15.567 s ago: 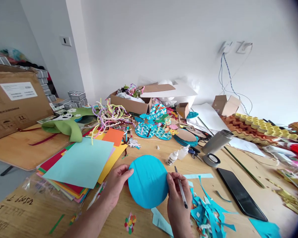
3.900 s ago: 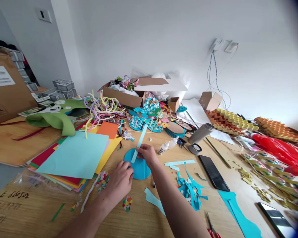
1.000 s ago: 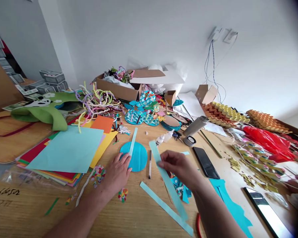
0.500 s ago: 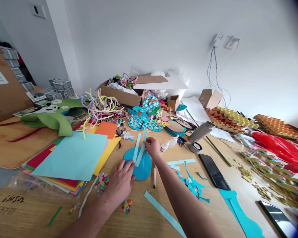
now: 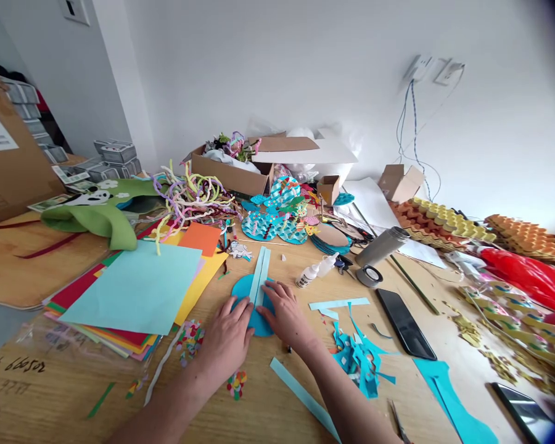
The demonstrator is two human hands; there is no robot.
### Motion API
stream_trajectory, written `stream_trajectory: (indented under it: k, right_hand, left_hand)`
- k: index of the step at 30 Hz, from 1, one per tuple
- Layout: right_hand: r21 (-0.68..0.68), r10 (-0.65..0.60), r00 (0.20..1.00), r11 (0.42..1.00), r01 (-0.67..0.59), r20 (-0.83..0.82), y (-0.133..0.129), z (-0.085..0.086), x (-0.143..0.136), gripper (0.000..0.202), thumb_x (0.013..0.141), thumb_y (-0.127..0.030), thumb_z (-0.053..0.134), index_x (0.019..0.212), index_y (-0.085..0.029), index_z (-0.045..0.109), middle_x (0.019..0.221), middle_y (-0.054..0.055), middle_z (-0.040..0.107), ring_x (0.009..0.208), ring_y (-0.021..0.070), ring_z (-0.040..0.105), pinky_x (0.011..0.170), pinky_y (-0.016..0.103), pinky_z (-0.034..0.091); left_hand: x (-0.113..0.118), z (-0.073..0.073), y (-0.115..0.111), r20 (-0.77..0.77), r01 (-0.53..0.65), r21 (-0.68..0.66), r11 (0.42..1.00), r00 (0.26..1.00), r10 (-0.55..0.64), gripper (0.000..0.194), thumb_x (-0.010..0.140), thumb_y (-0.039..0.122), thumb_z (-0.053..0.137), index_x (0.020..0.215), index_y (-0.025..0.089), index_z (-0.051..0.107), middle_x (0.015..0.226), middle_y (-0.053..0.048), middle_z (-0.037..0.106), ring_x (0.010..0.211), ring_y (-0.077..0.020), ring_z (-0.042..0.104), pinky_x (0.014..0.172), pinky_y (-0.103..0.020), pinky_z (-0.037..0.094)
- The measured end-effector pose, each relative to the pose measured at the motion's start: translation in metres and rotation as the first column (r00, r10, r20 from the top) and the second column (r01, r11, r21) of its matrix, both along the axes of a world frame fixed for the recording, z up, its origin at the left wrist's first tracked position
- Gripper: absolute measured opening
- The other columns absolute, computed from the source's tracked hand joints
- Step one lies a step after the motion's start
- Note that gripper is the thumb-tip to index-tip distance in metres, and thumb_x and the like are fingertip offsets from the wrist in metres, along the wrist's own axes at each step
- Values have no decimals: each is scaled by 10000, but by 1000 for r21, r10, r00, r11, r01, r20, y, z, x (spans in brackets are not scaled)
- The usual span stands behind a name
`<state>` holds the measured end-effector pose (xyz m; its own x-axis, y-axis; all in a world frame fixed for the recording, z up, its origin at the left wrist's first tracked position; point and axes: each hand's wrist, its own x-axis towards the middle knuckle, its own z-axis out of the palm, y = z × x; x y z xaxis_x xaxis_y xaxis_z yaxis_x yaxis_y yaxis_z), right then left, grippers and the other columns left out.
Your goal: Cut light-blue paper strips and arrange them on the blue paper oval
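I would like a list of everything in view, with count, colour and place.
paper disc: one, blue, under both hands
paper strips: two, pale blue, on the disc
loose strips: several, pale blue, right
scraps: many, blue, right
sheets: stack, multicoloured, left
pipe cleaners: many, multicoloured, behind sheets
felt: one, green, far left
bottles: two, white, centre
flask: one, grey, right
phones: two, black, right
scissors: one, grey blades, front edge
egg trays: several, yellow and orange, far right
boxes: several, brown, back and left
crafts: many, mixed, back
sockets: two, white, wall
left hand: one, bare, on disc
right hand: one, bare, on disc
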<state>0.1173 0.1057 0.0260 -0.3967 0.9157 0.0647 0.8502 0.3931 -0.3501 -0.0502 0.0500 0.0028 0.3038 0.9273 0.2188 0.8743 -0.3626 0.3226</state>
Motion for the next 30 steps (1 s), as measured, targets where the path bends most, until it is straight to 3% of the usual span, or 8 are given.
stream_trajectory:
  k: [16,30]
  right_hand:
    - [-27,-46,999,999,46,-13,5,-5,5,444,872,-267,552,1299,-151,529,1378,142,484,1303,258,394,1082,398,319]
    - [-57,-48,999,997,50,20,5,-3,5,451,872,-261,542,1307,-142,517,1402,132,470,1339,288,342,1095,441,283]
  left_hand:
    - [-1,-4,1,9,17,28,999,1000,-17,418,887,232,470,1301,202,514,1362,-52,528,1251,-298,420,1019,-461,403]
    - [2,-9,2,8,2,15,1000,1000,-2,405,896,247,470,1290,169,524,1363,-76,524,1255,-311,413,1030,-478,386]
